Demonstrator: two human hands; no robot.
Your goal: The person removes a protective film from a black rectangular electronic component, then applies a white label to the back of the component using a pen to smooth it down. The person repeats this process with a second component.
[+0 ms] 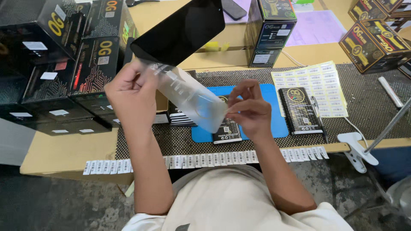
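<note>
Both hands are working above the blue mat (274, 111) — the left hand (130, 96) is gripping a black phone (180, 30) (tilted, screen dark), while the right hand (248, 111) is pinching the clear plastic sleeve's (192, 100) lower edge — stacked black boxes (64, 64) standing left.

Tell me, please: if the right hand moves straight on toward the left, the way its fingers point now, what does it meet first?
Most likely the clear plastic film, which the right hand already pinches at its lower end. Beyond it lies the left hand, gripping the black phone. Depth between the hands is hard to judge.
</note>
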